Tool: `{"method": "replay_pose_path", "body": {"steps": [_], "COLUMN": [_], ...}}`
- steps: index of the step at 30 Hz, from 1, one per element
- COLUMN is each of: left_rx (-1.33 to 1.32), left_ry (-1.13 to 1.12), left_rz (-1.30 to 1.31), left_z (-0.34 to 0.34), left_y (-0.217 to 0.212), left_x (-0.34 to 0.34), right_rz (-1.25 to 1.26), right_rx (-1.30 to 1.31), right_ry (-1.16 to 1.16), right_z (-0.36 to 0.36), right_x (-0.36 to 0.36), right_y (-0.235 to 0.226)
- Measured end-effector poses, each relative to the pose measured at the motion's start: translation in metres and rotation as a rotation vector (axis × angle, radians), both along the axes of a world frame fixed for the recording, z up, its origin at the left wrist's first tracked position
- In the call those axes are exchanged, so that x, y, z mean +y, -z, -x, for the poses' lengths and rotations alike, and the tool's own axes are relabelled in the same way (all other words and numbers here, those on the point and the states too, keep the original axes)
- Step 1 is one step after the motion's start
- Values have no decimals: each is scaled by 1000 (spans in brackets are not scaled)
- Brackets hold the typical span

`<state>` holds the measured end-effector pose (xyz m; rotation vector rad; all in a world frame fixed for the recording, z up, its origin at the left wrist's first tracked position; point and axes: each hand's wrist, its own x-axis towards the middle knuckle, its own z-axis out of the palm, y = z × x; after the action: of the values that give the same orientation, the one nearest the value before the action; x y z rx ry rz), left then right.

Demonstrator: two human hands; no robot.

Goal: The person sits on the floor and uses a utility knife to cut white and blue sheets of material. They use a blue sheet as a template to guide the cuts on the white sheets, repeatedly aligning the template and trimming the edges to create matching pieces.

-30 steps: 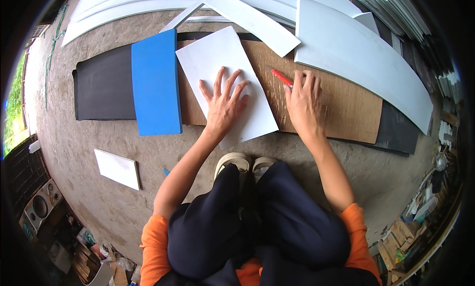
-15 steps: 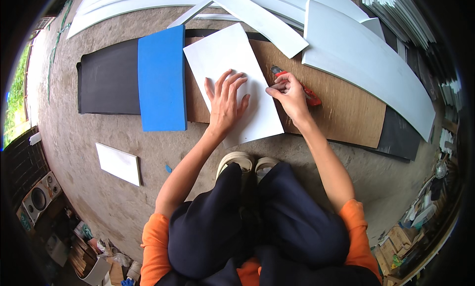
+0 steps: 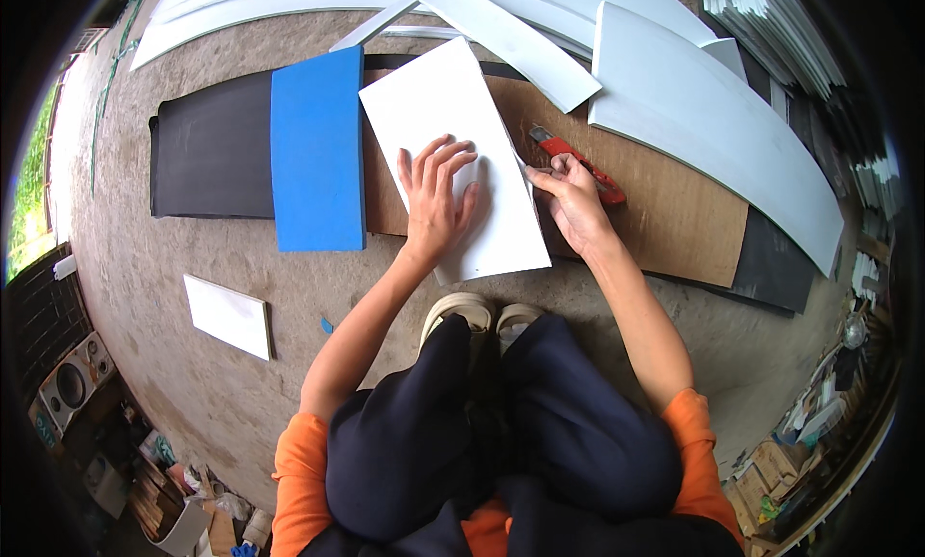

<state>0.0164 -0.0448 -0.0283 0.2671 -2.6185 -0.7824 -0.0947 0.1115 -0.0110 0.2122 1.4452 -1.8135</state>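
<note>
A white rectangular board (image 3: 424, 94) lies slanted over the brown wooden board (image 3: 674, 210). My left hand (image 3: 440, 193) rests on its face, fingers spread. At its right edge my right hand (image 3: 573, 202) pinches with thumb and forefinger. A thin white bit, perhaps a lifted layer, shows by those fingertips; how much they hold is hidden. Just beyond my right hand a red utility knife (image 3: 605, 186) lies on the wood, partly behind the fingers. To the left, a blue board (image 3: 318, 152) lies across the dark sheet (image 3: 212, 147).
White strips (image 3: 511, 41) and a long pale panel (image 3: 713, 133) lie beyond and to the right. A small white piece (image 3: 228, 316) and a blue scrap (image 3: 327, 325) are on the concrete floor (image 3: 145, 268). A speaker (image 3: 72, 384) stands lower left. Stacked white panels (image 3: 771, 37) fill the upper right.
My right hand has turned and drawn slightly down and back at the board's right edge, uncovering more of the knife. The white board has shifted up slightly. My left hand stays on it.
</note>
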Motion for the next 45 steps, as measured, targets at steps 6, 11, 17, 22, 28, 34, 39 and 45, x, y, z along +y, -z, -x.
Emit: {"method": "replay_pose_path", "body": {"steps": [6,11,17,22,28,34,39,45], "left_rx": [-31,-125,-39,-7,-124,-171,-162,-128], "left_ry": [11,-2,-71,201,192,179,174,157], "left_rz": [37,157,97,171,267,335,346,344], "left_z": [3,4,2,1,8,14,20,30], "left_y": [-2,-1,2,-9,-10,2,-1,5], "left_x": [4,9,3,3,10,13,18,21], "right_rz": [-364,-497,-223,87,42,-399,-893,-885], "right_rx": [358,447,404,30,84,734,1295,1324], "right_ry": [-264,-398,-232,-98,-85,-210,-349,-438], "right_z": [-9,-18,-7,3,5,0,12,20], "right_x": [24,31,15,2,9,19,41,40], "right_y": [12,20,25,7,10,5,5,16]}}
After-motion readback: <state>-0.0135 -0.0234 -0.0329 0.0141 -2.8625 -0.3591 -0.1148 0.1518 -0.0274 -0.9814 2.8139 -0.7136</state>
